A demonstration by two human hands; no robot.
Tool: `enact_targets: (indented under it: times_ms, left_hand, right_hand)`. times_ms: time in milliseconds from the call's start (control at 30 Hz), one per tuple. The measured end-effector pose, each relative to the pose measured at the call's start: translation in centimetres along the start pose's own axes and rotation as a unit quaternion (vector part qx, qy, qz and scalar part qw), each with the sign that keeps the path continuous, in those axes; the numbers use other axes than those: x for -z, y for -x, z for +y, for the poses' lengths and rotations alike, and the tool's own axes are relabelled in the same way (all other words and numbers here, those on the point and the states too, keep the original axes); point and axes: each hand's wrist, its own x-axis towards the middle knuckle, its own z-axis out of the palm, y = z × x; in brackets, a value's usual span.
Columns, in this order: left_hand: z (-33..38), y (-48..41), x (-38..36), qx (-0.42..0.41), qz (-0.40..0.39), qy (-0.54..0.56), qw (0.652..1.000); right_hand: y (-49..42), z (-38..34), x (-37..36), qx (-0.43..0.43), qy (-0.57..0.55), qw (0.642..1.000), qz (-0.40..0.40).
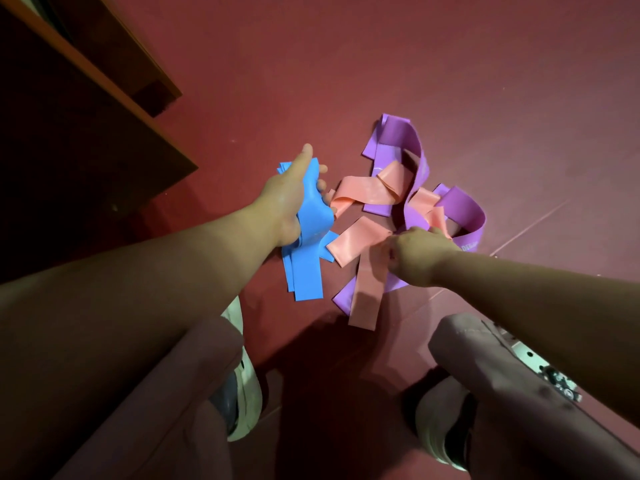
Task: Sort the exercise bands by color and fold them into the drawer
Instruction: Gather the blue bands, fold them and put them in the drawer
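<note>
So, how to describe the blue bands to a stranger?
On the red floor, right of the dark wooden furniture, lies a heap of exercise bands. The blue bands are at its left edge, in the left hand. Their neighbours are pink bands and purple bands.

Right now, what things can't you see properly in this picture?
All in the head view:
- Drawer: the wooden furniture is dark and cut off by the top-left edge; no drawer shows.
- The blue bands: the left hand covers their middle, so they can't be counted.
- The right hand: its back hides the fingertips; pink bands or purple bands, cannot tell which it pinches.
- The print on a purple band: too small to read.
</note>
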Motion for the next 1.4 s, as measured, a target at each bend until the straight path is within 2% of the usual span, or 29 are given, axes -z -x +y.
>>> enact_targets:
  times_ms: [133,233,333,633,767,833,1067,1133,1200,1267,1400]
  left_hand:
    - [0.2,1.1,-1.2,-0.025,-0.024,-0.030,0.999]
    - [0.9,2.1,-2.1,-0.062,-0.046,-0.066,0.995]
    - [2.0,3.5,-3.0,-0.093,-0.071,-0.094,0.989]
    - [6.5,12.2,-6.4,-0.195,-0.088,-0.180,0.960]
    - [8.9,17.3,-7.5,-0.272,-0.065,-0.225,0.933]
    - [10.4,20.5,-7.9,-0.306,-0.056,-0.235,0.921]
    - [13.7,31.8,-8.3,-0.355,-0.045,-0.221,0.907]
    - [13.9,34.8,-8.3,-0.362,-0.057,-0.210,0.907]
    - [13.6,37.3,-8.3,-0.366,-0.086,-0.191,0.907]
    - [13.1,38.9,-8.3,-0.365,-0.108,-0.188,0.905]
    - [12.0,40.5,-7.7,-0.365,-0.117,-0.170,0.908]
  right_hand:
    - [0.6,-0.5,1.6,-0.003,-0.098,0.995,-0.019]
    - [1.4,-1.1,3.9,-0.031,-0.238,0.971,0.008]
    - [2.6,-2.2,6.4,-0.042,-0.311,0.948,0.055]
    - [9.9,-4.4,14.6,-0.005,-0.315,0.944,0.094]
    - [14.5,-5.5,19.2,0.005,-0.337,0.934,0.120]
    - [17.4,-6.3,21.8,0.014,-0.371,0.915,0.157]
    - [27.8,-10.1,27.6,0.039,-0.516,0.812,0.269]
    - [29.9,-11.0,28.2,0.025,-0.547,0.777,0.310]
    - [32.1,-12.1,28.6,0.053,-0.590,0.743,0.312]
    - [33.9,-12.9,28.7,0.090,-0.599,0.735,0.304]
    - [35.3,-13.8,27.9,0.111,-0.566,0.746,0.331]
